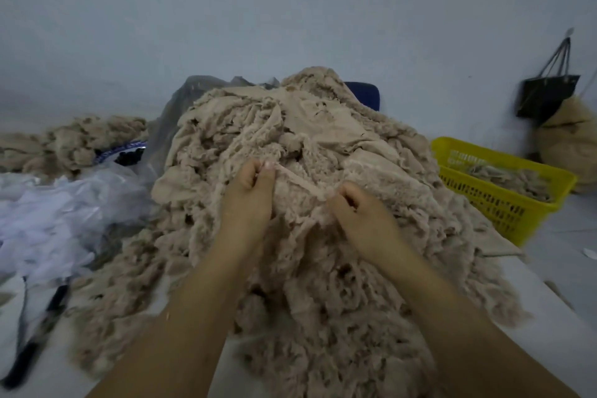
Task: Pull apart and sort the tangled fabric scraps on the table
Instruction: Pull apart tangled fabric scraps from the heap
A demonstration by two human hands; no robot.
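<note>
Scrap pile [290, 145] centre, basket [504, 200] right, bags [64, 213] left

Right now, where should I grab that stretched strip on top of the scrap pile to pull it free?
Pinch the strip at its bare middle, coming from above. It lies stretched across the top of the pile between the left hand and right hand, which pinch its ends.

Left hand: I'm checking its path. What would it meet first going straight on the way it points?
The scrap pile: the left hand points away into it, pinching a strip at its near face. Depth beyond is unclear.
</note>
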